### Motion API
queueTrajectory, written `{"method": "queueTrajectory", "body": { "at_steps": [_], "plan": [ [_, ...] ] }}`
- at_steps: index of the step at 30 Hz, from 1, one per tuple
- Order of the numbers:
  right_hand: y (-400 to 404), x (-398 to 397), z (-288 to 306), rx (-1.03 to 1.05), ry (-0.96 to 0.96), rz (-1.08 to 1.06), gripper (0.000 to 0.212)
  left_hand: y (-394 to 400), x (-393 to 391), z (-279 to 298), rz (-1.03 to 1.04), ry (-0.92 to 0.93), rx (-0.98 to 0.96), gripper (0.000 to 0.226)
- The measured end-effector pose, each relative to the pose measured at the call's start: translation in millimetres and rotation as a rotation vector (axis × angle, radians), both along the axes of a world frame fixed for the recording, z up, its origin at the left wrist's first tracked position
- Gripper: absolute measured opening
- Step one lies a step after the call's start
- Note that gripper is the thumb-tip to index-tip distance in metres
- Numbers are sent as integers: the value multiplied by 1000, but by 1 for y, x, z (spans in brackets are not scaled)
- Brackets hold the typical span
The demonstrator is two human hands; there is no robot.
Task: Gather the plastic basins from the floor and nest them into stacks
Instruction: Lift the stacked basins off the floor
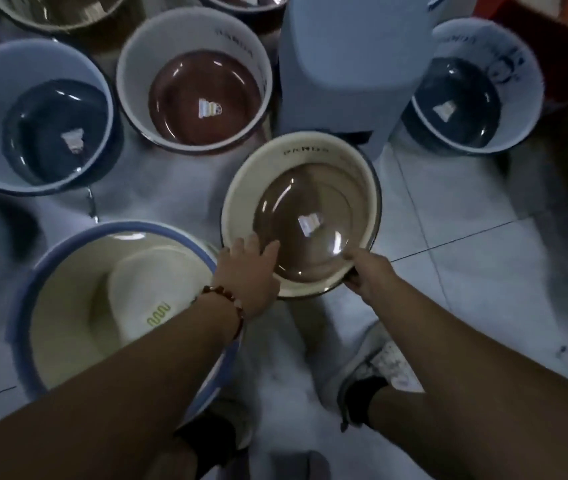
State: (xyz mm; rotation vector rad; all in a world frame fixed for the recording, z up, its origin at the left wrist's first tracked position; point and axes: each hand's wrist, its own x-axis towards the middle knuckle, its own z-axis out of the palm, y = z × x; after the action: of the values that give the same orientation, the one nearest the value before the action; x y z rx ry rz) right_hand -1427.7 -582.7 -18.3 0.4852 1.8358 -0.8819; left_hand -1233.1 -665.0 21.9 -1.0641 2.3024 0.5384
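Far-left basin [38,114]: pale blue wall, dark blue bottom, standing on the floor [466,271] at the left edge; a small label sits in its middle.
Cream basin [116,306]: blue rim, cream inside, on the floor at lower left, with the left forearm crossing over it; a yellow-green squiggle mark shows on its bottom.
Left hand [249,271]: a beaded bracelet [227,306] at the wrist; the fingers [241,247] lie over the near-left rim of the held basin, thumb reaching inside, clamped on that rim.
Red-brown basin [194,81]: white wall, reddish bottom, on the floor beyond the hands, just beside the far-left basin.
Held basin [301,216]: cream wall, brown bottom, dark rim, tilted and gripped at its near edge by both hands (the picture is blurred, so whether it touches the floor cannot be told).
Grey bin [355,64]: tall, standing just behind the held basin.
Right hand [365,271]: thumb on top of the near-right rim, fingers curled beneath it, clamped on the basin.
Shoe [376,368]: pale, on the floor below the right forearm.
Right basin [476,84]: pale wall with a printed figure, dark bottom, right of the bin.
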Motion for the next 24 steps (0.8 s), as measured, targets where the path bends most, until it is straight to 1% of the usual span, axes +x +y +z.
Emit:
{"method": "queueTrajectory", "body": {
  "at_steps": [2, 4, 7, 8, 10, 12, 14, 15, 17, 18, 21, 24],
  "plan": [
    [4, -20, 45, 15, 28, -25, 25, -7, 0, 42, 42, 24, 14, 70],
    [15, -46, 95, 63, 34, -52, 29, -14, -1, 86, 105, 73, 22, 65],
    [36, -81, 180, 62, -53, -55, 18, -19, -8, 153, 303, 101, 118, 57],
    [42, -93, 207, 40, -92, -50, 14, -21, -13, 174, 379, 149, 174, 53],
    [56, -118, 256, -15, -164, -63, 12, -26, -32, 216, 577, 341, 281, 45],
    [70, -147, 295, -51, -189, -83, 21, -31, -65, 258, 876, 461, 353, 52],
    [77, -172, 325, -68, -199, -79, 25, -34, -98, 295, 1217, 462, 502, 63],
    [78, -182, 338, -79, -200, -69, 24, -36, -112, 307, 1305, 443, 573, 58],
    [78, -198, 354, -102, -200, -79, 22, -38, -139, 324, 1337, 448, 652, 33],
    [76, -204, 358, -113, -197, -89, 21, -39, -151, 329, 1344, 454, 654, 28],
    [67, -225, 363, -113, -167, -124, 17, -47, -186, 332, 1360, 455, 690, 29],
    [55, -250, 355, -95, -112, -159, 13, -61, -219, 324, 1296, 449, 744, 22]
  ]
}}
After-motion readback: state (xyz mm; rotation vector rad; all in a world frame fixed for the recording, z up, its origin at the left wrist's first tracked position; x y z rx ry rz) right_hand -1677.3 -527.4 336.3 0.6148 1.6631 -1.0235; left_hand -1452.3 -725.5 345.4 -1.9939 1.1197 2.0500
